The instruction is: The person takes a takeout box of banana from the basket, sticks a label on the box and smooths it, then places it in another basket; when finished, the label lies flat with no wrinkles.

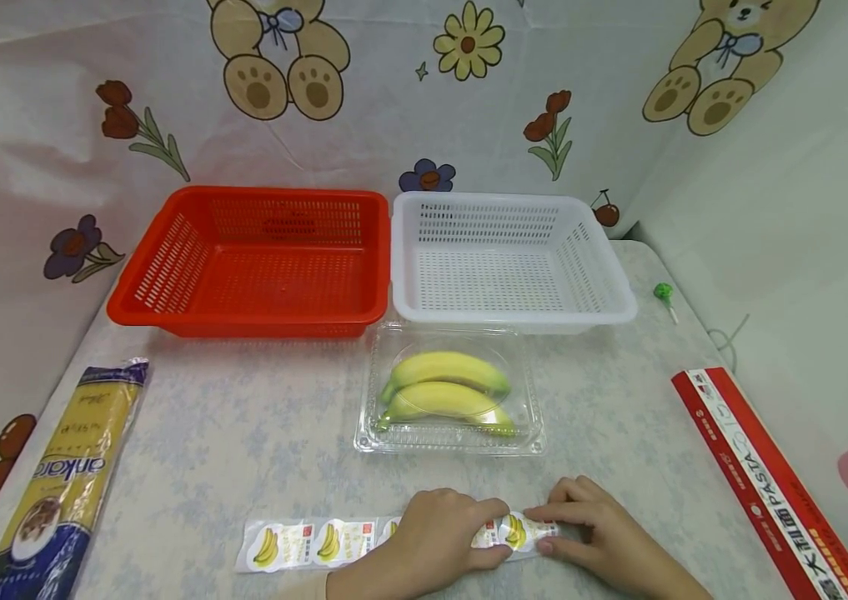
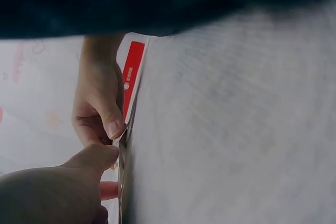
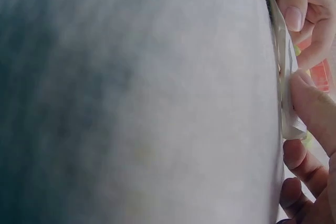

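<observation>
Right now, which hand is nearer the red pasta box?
Right. The right hand, on the sticker strip, sits left of the red pasta box with a gap between; the left hand, on the same strip, is farther left.

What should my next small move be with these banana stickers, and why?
Probably peel the end sticker up with the right hand while the left hand steadies the sticker strip: both hands' fingers are at the strip's right end, and the clear container around the bananas shows no sticker on top.
</observation>
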The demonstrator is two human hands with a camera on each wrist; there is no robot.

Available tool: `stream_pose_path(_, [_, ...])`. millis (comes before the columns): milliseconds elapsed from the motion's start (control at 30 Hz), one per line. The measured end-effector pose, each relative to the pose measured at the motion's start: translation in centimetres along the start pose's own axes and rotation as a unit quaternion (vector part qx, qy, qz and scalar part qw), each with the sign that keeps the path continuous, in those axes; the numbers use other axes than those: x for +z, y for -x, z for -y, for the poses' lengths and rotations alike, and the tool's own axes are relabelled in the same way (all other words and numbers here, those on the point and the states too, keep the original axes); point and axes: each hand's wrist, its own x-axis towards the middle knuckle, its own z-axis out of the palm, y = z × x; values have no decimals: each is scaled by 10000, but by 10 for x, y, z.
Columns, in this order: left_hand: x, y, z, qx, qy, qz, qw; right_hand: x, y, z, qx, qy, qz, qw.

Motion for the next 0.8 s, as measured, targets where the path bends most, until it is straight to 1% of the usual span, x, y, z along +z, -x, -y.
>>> stream_pose_path(100, [-1, -1, 0, -15, 35, -66, 10000, 0, -1, 1, 57, 76, 35, 9999])
stream_pose_path(300, [-1, -2, -1, -28, 77, -81, 9999, 0, -3, 4, 249, 76, 100, 9996])
stream_pose_path(600, [-2, -1, -1, -63, -13, -217, 9997, -4, -5, 5, 385, -162, 273, 9988])
stream_pose_path(733, [-2, -2, 0, -33, -46, -270, 9996, -3, -5, 6, 491, -307, 130, 9982])
stream_pose_path(800, [-2, -2, -1, -25, -26, -295, 9996, -1, -5, 6, 575, -523, -22, 9970])
